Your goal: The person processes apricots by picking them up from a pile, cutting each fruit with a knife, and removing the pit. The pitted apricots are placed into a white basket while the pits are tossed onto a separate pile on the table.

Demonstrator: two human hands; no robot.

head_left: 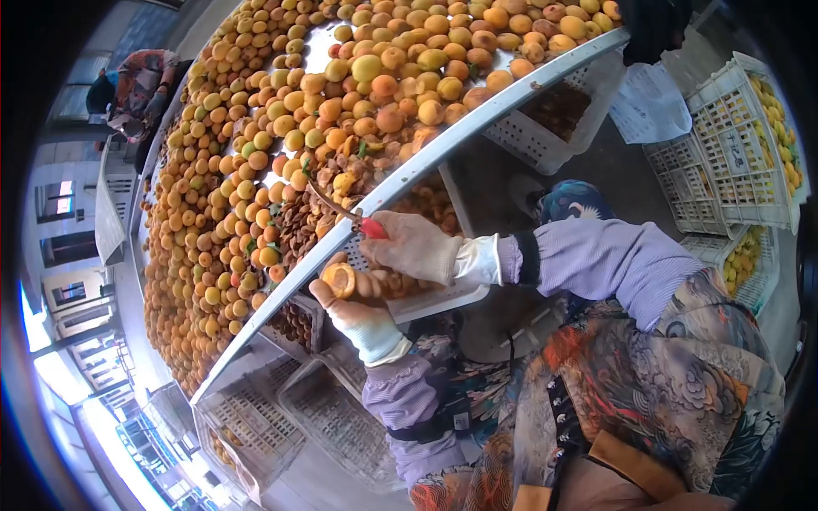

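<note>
My right hand [416, 249], in a pale glove, grips the red handle of a small knife [372, 227]. Its thin, brownish blade points up and left over the metal rim of the table [434, 152]. Just below, my gloved left hand [354, 317] is closed around a halved apricot [339, 279], its hollow cut face turned up. Beneath both hands sits a white crate with cut apricots [430, 204], partly hidden by them. On the table beside the knife lies a pile of brown apricot stones [302, 223].
Whole apricots [375, 94] cover much of the table. Stacked crates [707, 153] with yellow fruit stand at right. Below the table edge are more crates [336, 417]. Another person [141, 89] sits at the far left side, and a dark sleeve or glove [654, 30] shows at the top right.
</note>
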